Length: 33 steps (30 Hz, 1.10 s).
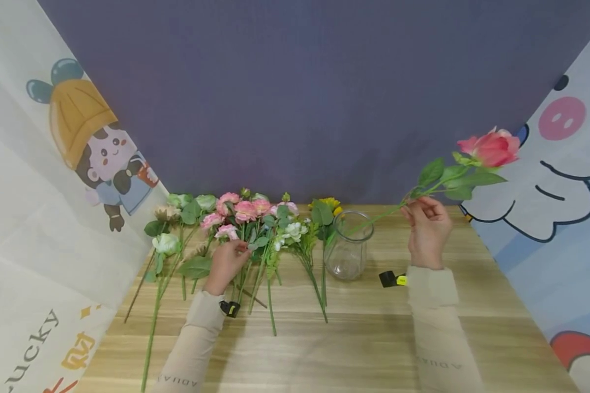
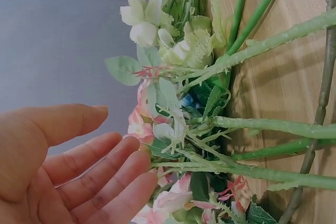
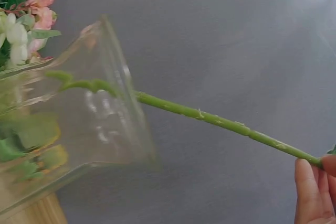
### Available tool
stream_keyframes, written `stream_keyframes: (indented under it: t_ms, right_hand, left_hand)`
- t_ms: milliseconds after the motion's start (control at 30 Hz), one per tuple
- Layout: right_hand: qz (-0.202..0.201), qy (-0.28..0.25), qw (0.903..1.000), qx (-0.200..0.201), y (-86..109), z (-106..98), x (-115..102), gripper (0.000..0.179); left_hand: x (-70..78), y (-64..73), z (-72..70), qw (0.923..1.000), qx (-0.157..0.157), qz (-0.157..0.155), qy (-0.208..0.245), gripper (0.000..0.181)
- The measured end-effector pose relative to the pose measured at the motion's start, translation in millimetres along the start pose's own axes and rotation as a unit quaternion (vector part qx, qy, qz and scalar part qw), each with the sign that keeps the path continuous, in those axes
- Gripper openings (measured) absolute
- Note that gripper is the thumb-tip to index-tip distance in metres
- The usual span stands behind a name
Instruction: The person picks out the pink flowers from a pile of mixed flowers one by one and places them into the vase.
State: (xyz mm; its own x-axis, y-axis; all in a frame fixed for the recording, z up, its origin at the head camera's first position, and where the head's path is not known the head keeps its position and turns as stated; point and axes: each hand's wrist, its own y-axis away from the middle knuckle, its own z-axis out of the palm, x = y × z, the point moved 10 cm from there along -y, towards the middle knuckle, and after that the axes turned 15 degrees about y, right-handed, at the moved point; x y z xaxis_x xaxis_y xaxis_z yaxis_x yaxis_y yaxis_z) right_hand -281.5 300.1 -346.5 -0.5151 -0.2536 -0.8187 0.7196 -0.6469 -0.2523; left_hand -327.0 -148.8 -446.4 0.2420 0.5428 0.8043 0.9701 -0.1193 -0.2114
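My right hand (image 1: 429, 226) pinches the green stem of a pink rose (image 1: 494, 148) between thumb and fingertips. The bloom points up to the right, and the lower stem (image 3: 194, 115) slants down left to the mouth of a clear glass vase (image 1: 348, 259). Through the glass the stem's end looks bent. My left hand (image 2: 79, 166) is beside pink flowers (image 1: 246, 210) lying at the back of the table, its fingers loosely extended and its thumb apart. Its fingertips are right at small pale-green leaves (image 2: 168, 124) among the stems, with nothing gripped.
White-green roses (image 1: 166, 244) lie at the left of the wooden table (image 1: 354, 349). White blossoms (image 1: 294, 232) and a yellow flower (image 1: 330, 203) lie between the pink ones and the vase. A dark partition (image 1: 300, 98) rises behind; printed curtains (image 1: 19, 180) flank both sides.
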Motion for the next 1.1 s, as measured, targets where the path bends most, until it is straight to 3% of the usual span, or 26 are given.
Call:
stream_keyframes:
  t_ms: [233,533,767,1100]
  right_hand:
    - [0.014,0.035,0.9992,-0.016,3.2,1.7,13.2,0.012]
    - [0.043,0.069,0.9965,-0.017,6.2,0.2,31.6,0.019]
    - [0.055,0.063,0.9961,-0.03,9.3,4.0,43.2,0.018]
    - [0.078,0.093,0.9924,-0.021,11.2,2.5,59.3,0.008]
  left_hand:
    - [-3.2,0.0,1.0,1.0,0.003,-0.001,-0.001,0.024]
    - [-6.2,0.8,2.4,1.0,0.008,-0.002,0.0,0.021]
    - [-12.8,1.3,2.6,0.9998,0.009,-0.015,-0.003,0.024]
    - [-21.2,2.0,0.9,0.9994,0.018,-0.031,-0.002,0.024]
